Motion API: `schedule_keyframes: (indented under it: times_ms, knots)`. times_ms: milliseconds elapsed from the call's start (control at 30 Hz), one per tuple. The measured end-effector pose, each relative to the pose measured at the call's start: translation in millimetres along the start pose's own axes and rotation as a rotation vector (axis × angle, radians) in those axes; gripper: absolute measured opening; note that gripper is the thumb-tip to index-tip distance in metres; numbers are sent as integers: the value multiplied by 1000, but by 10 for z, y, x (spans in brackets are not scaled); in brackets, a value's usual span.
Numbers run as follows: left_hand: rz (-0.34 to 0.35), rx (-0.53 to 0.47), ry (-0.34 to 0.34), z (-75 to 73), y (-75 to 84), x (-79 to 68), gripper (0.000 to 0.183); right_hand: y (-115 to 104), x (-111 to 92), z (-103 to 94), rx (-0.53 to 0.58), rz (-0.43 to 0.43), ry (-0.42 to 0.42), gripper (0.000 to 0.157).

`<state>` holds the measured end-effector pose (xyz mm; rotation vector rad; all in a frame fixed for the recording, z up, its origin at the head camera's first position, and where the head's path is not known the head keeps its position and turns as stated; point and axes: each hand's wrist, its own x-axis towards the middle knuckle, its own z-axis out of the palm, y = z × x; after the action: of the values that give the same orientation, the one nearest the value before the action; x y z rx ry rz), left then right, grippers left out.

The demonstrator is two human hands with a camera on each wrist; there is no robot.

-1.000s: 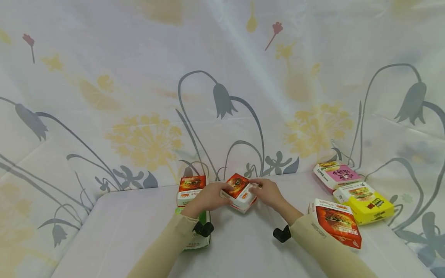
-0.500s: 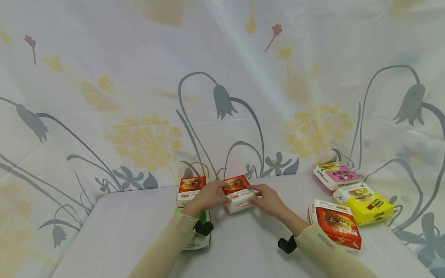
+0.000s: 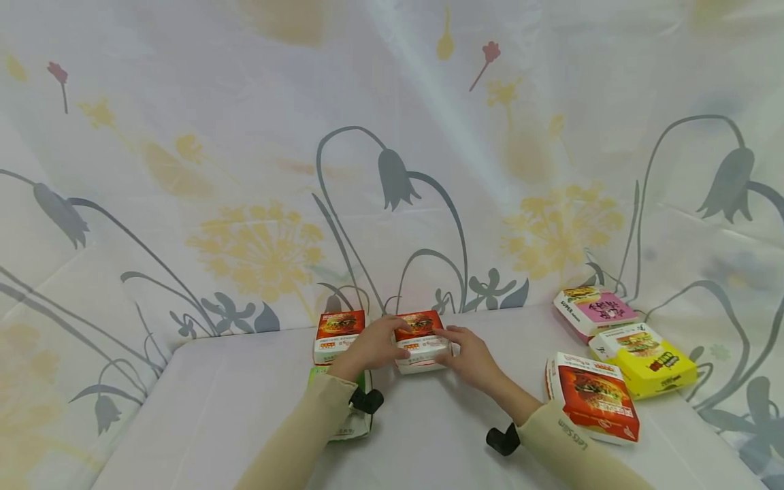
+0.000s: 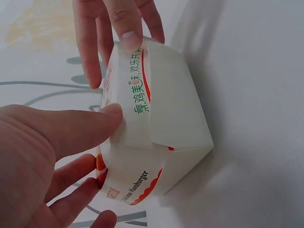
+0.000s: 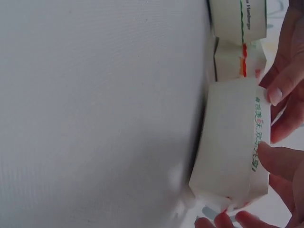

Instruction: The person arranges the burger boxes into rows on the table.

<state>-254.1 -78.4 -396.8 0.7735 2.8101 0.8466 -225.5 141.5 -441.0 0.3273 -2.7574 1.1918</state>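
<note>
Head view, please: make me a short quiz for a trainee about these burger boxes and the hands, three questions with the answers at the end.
1. Multiple choice: which box do the left hand and the right hand both touch?
A) the pink one
B) the yellow one
C) the red-and-white box between them

2. True or false: the yellow box lies to the left of the green-and-white box.

3. Count: how many boxes lie to the right of the right hand?

Key:
1. C.
2. False: the yellow box lies to the right of the green-and-white box.
3. Three: the pink box, the yellow box and the red box by the right sleeve.
</note>
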Motion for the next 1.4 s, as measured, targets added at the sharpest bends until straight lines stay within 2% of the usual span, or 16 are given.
schedule_keyframes:
  times_ms: [467,667,867,1200,1400]
  knots:
    - [-9,-13,28,46,-15,65,41,-10,91,72,16,51,-31,66]
    - [-6,-27,47,59,-54,83,40,22,148,133,17,25,14,61]
    - [-40,-42,45,63,-91,120,41,19,189,165,30,-15,63,58]
    - [-60,-111,64,101,-140,232,37,42,244,185,47,16,73,55]
    - [-82,-92,94,103,-161,228,35,14,282,220,61,40,51,52]
